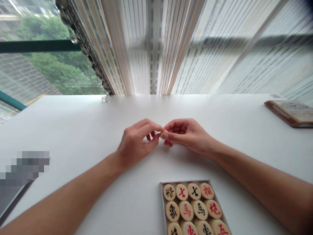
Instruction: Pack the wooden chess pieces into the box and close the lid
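Observation:
Over the middle of the white table, my left hand [139, 137] and my right hand [187, 133] meet at a small round wooden Chinese chess piece [163, 134]. Thumb and index finger of my right hand pinch the piece. Fingertips of my left hand grip its left edge. Whatever character it bears cannot be made out. Closer to me, an open box [161, 202] holds rows of similar chess pieces [187, 209] with red and black characters, and its near part is cut off by the frame.
A flat brown box [290, 114] lies at the far right of the table [85, 120]. On the left edge is a dark, partly blurred-out flat object [14, 192]. Behind the table hang a striped curtain [156, 49] and a beaded trim [83, 42] beside a window.

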The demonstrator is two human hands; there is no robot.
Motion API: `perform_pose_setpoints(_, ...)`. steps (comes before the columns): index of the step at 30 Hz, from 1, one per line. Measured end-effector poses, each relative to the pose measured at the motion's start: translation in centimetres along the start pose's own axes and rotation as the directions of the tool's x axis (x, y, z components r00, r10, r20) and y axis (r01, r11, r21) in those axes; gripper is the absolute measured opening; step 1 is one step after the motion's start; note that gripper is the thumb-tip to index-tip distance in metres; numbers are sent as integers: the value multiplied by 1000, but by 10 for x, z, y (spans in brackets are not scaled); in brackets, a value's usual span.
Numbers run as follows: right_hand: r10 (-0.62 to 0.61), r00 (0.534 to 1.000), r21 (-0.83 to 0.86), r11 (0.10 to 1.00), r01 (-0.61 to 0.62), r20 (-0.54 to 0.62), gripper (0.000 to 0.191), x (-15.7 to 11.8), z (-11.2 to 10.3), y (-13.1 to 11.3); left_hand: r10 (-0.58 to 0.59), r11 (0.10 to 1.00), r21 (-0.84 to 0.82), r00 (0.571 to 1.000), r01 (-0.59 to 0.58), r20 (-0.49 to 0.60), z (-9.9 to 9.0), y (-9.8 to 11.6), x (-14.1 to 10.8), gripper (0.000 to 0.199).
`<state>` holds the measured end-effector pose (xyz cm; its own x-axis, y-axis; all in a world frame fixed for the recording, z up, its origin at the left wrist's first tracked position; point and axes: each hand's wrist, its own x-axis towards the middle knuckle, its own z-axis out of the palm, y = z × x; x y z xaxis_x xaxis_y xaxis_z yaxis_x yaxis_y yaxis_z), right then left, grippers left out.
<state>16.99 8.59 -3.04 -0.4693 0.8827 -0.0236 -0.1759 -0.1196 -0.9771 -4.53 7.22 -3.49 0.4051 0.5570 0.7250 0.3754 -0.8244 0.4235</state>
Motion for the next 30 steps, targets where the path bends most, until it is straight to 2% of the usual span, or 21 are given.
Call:
perform_pose_setpoints(5, -51, 997, -23, 998, 50, -64, 43, -2, -2, 3, -134, 983, -112, 988, 143, 81, 0, 0, 1, 25)
perform_pose_setpoints(8, -95, 992, -68, 994, 90, -78, 38, -4, -3, 6, -215, 957, -184, 974, 223, 64, 1, -4, 1, 16)
perform_pose_setpoints(10, -121, 990, -94, 989, 114, -76, 35, -6, -4, 8, -232, 947, -217, 972, 235, 41, 2, -7, 1, 9)
perform_pose_setpoints(12, -126, 989, -109, 987, 118, -74, 35, -8, -4, 8, -198, 953, -227, 980, 199, 27, 3, -9, 1, 4)
perform_pose_setpoints(15, -108, 992, -147, 984, 96, -70, 40, -12, -3, 3, -65, 978, -199, 998, 60, -16, 3, -9, -1, 10)
perform_pose_setpoints(18, -80, 996, -233, 970, 71, -28, 44, -16, -4, -8, 70, 990, -120, 995, -78, -67, 3, -6, -3, 12)
perform_pose_setpoints(20, -77, 997, -320, 945, 74, 3, 44, -20, -4, -19, 130, 989, -68, 990, -134, -63, 2, -3, -4, 10)
perform_pose_setpoints(23, -104, 994, -520, 847, 110, 40, 38, -28, -1, -36, 203, 979, -11, 979, -204, -36, 2, 1, -5, 9)
perform_pose_setpoints(26, -120, 986, -748, 644, 163, 112, 24, -40, 8, -54, 271, 962, 39, 963, -271, 8, 3, 7, -5, 11)
perform_pose_setpoints(28, -115, 979, -829, 522, 203, 167, 15, -50, 14, -63, 303, 951, 54, 952, -305, 43, 4, 11, -5, 10)
perform_pose_setpoints(30, -121, 977, -863, 459, 212, 176, 12, -62, 17, -69, 315, 947, 51, 947, -318, 55, 6, 15, -5, 10)
